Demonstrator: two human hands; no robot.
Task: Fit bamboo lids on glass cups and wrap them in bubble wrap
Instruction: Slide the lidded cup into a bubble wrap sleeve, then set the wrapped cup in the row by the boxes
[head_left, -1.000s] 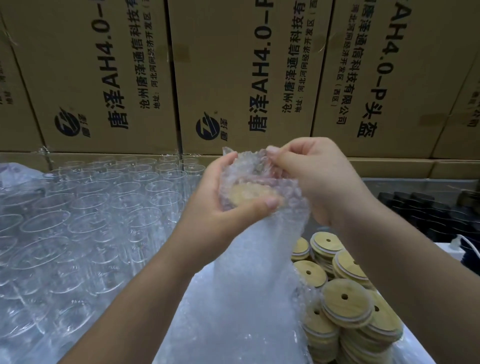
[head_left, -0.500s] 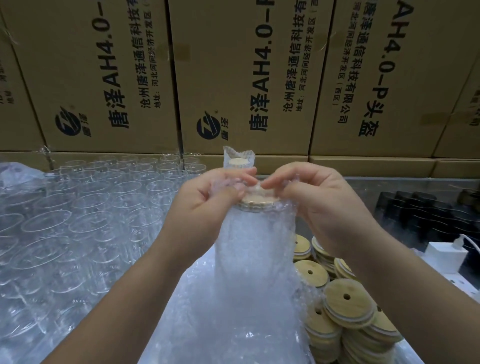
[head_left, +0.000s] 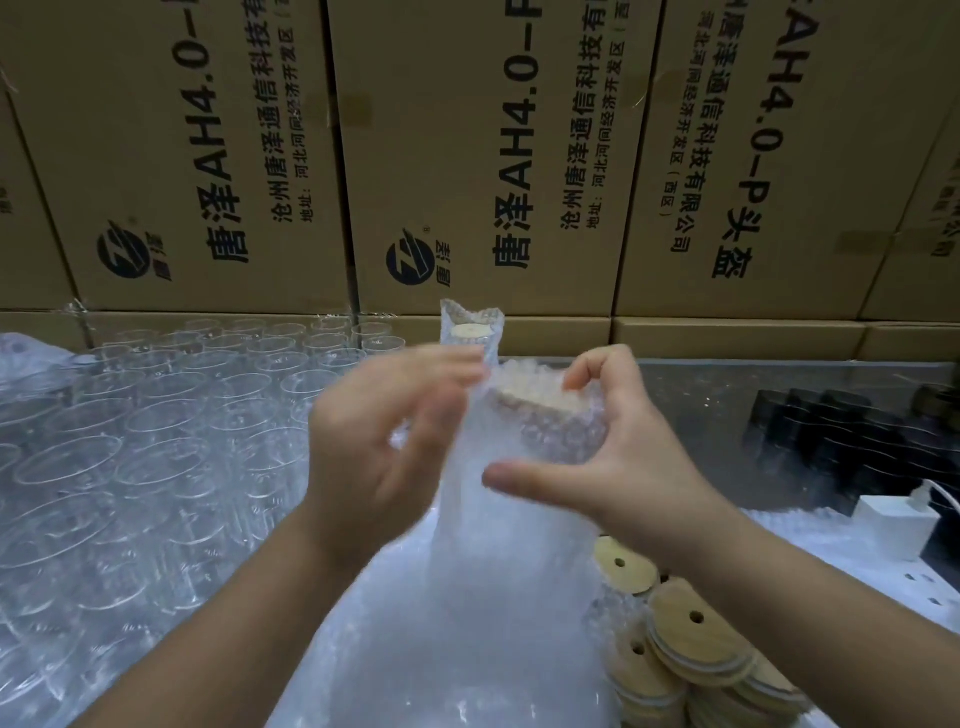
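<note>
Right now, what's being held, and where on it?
The right hand grips the bubble-wrapped cup near its top, fingers over the lid; the blurred left hand looks open.

I am working at a packing station in what is looking like a warehouse or stockroom. Large brown cardboard cartons (head_left: 467, 156), all printed with the same logo and Chinese lettering, are standing stacked in a wall right behind the goods. Rows upon rows of identical empty glass cups (head_left: 156, 441) are filling the left side, and bamboo lids (head_left: 691, 639) are lying in loose stacks on the right. Bubble wrap (head_left: 467, 623) is spreading across the middle, and my right hand (head_left: 623, 457) is gripping a lidded cup (head_left: 540, 431) sleeved in it. Another wrapped cup (head_left: 470, 332) is standing at the back.
</note>
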